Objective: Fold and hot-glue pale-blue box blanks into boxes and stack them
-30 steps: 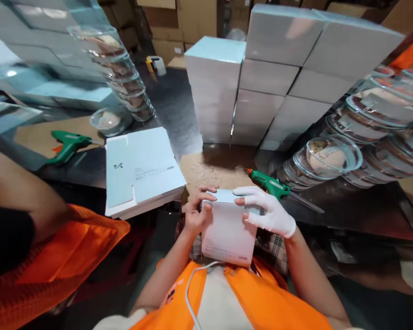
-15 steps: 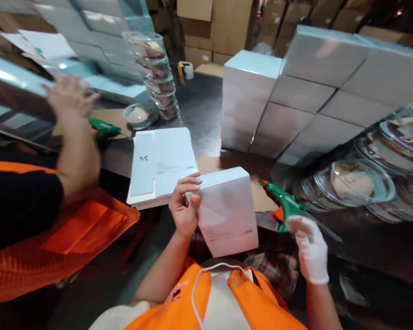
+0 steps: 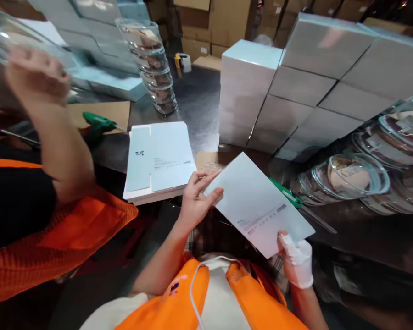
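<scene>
A white cardboard box [image 3: 251,197] is tilted in front of my body, its printed face with small text and a barcode turned up. My left hand [image 3: 198,199] grips its upper left edge between thumb and fingers. At the lower right corner, my right hand [image 3: 296,254], in a white glove with bare fingertips, pinches the box edge. Partly hidden behind the box lies a green glue gun [image 3: 285,192]. Left of my left hand is a stack of flat white box blanks [image 3: 168,156] with a small black logo on the top one.
White boxes [image 3: 296,87] are stacked at the back right. Glass bowls [image 3: 351,176] are piled at the right, with another column of glass containers [image 3: 160,78] at the back left. A co-worker's arm [image 3: 62,137] reaches in at the left near another green glue gun [image 3: 98,121].
My right hand has moved left from the glue gun to the box and taken hold of it. The box has turned, showing its printed face. The co-worker's hand now lifts a glass container.
</scene>
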`<control>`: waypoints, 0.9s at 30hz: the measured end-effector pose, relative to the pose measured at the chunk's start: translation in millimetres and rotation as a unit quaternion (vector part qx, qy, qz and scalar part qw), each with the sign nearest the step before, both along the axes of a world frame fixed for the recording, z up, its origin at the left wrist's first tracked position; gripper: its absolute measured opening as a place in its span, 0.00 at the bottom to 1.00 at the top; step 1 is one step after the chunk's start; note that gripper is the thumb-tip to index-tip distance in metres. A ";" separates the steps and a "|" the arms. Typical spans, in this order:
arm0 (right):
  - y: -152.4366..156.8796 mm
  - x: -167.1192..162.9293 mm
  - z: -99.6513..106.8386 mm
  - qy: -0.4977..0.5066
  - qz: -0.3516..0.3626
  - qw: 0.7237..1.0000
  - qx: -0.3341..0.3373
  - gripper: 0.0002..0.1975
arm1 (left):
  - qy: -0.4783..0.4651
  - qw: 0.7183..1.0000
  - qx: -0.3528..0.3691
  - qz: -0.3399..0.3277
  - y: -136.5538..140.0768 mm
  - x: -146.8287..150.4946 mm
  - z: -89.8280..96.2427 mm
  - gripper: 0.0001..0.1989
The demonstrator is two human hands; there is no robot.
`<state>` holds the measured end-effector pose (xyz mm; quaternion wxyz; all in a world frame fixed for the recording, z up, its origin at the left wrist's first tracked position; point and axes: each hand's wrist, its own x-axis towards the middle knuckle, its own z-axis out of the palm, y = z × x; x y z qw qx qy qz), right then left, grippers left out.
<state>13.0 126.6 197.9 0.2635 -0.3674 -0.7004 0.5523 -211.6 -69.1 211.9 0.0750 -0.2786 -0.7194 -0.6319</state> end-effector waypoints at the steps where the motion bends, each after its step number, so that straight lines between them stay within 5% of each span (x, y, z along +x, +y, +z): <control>1: 4.9 1.1 3.4 -0.006 0.010 1.000 0.010 0.26 | 0.032 0.999 -0.012 0.008 -4.4 0.1 -0.6 0.22; 4: 24.8 9.5 26.3 -0.054 0.070 0.991 0.102 0.25 | 0.162 0.982 -0.092 0.014 -19.7 8.8 4.7 0.18; 7: 39.3 19.8 67.2 -0.100 0.195 0.941 0.258 0.21 | 0.270 0.951 -0.150 0.019 -30.0 17.1 23.4 0.33; 10: 38.4 13.6 105.9 -0.109 0.341 0.848 0.391 0.22 | 0.288 0.936 -0.168 -0.115 -19.5 14.1 43.5 0.52; 13: 41.4 -1.2 125.7 -0.078 0.408 0.786 0.457 0.23 | 0.250 0.914 -0.206 -0.245 -6.2 5.4 50.8 0.47; 15: 62.1 -2.6 129.7 -0.044 0.393 0.793 0.463 0.21 | 0.156 0.923 -0.234 -0.264 -10.4 -2.4 47.5 0.40; 17: 102.0 3.7 128.8 -0.023 0.290 0.819 0.495 0.19 | 0.000 0.959 -0.198 -0.202 -20.0 -9.0 39.5 0.37; 19: 151.3 10.6 124.3 -0.055 0.142 0.807 0.571 0.22 | -0.155 0.982 -0.073 -0.085 -19.6 -10.1 30.3 0.38; 21: 193.9 11.3 117.5 -0.135 0.086 0.765 0.624 0.26 | -0.251 0.965 0.074 -0.028 3.4 -2.5 24.2 0.42; 22: 208.5 8.9 113.6 -0.167 0.089 0.749 0.635 0.25 | -0.280 0.952 0.113 -0.046 24.0 4.4 23.6 0.45; 23: 217.6 5.1 109.6 -0.195 0.102 0.736 0.640 0.23 | -0.358 0.912 0.173 -0.106 49.5 13.0 24.7 0.47; 25: 221.7 -3.2 100.9 -0.228 0.118 0.711 0.654 0.17 | -0.518 0.786 0.242 -0.236 108.1 32.4 31.3 0.46; 27: 215.0 -8.5 91.0 -0.251 0.100 0.687 0.674 0.15 | -0.581 0.697 0.285 -0.308 164.6 51.8 39.4 0.42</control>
